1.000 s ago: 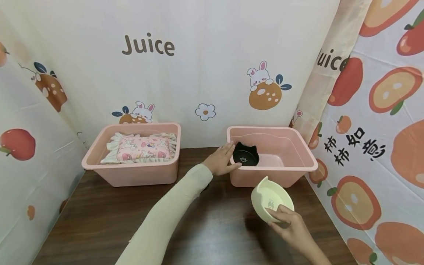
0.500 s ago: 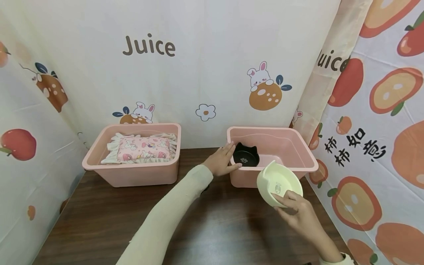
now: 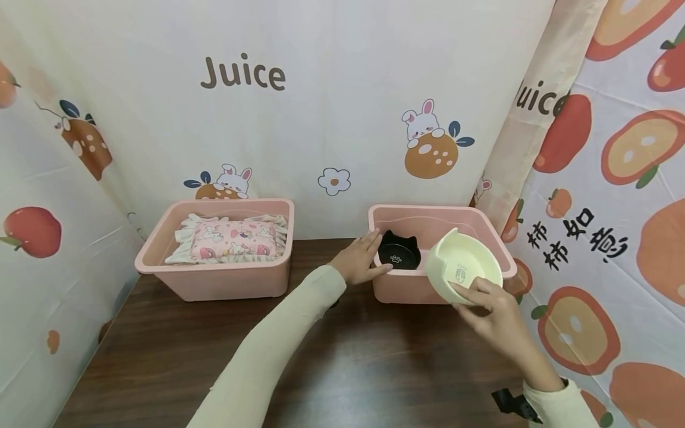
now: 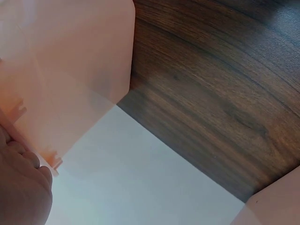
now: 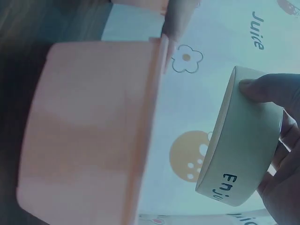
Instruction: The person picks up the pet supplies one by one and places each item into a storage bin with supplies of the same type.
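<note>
My right hand grips a pale yellow pet bowl by its near rim, thumb inside. The bowl is tilted with its inside facing up and overlaps the front rim of the right pink bin in the head view. Dark lettering shows on the outer wall of the bowl in the right wrist view. My left hand rests on that bin's left rim, fingers straight and thumb at the front corner. Inside the bin, at its left end, sits a black pet bowl with cat ears and a paw print.
A second pink bin stands to the left, holding a frilled pink pillow. Both bins stand on a dark wooden table, up against a printed white curtain. Another printed cloth hangs along the right side.
My right hand has carried the yellow bowl up and forward, slightly right, from in front of the right bin to over its front rim. My left hand has stayed on the rim.
</note>
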Demonstrator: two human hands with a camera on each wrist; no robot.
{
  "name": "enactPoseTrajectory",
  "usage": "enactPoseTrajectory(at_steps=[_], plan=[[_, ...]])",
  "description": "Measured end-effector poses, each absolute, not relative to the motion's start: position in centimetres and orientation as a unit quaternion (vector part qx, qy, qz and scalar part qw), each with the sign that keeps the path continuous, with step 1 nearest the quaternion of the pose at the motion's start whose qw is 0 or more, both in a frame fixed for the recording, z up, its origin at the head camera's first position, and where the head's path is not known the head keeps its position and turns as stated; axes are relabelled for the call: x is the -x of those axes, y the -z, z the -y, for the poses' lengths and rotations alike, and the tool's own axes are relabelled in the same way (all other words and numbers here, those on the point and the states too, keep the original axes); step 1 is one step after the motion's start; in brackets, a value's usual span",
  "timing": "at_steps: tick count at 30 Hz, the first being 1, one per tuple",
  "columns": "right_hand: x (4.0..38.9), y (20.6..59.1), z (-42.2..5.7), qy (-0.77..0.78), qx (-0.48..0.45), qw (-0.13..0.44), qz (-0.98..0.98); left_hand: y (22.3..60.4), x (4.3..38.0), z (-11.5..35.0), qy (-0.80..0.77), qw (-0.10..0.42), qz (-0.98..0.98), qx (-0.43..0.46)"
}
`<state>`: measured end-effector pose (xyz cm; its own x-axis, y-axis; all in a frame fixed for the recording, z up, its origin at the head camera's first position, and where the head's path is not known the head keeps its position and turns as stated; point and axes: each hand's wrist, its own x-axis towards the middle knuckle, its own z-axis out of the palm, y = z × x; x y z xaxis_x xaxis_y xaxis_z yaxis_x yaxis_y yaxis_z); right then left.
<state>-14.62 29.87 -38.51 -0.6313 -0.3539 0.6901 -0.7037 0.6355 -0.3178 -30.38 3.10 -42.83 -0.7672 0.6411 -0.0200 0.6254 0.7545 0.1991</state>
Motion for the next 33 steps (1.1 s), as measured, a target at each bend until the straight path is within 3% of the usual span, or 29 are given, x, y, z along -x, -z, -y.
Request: enactPoseTrajectory(at_steps=[13, 33], plan=[[18.6, 36.3, -31.0, -0.25, -0.28, 0.308, 0.874, 43.1, 30.3, -3.3, -0.093, 0.04, -0.935, -0.339], [26.3, 37.8, -32.6, -0.21, -0.239, 0.232, 0.919, 43.3, 30.7, -3.2, -0.104, 0.037, -0.935, -0.337]])
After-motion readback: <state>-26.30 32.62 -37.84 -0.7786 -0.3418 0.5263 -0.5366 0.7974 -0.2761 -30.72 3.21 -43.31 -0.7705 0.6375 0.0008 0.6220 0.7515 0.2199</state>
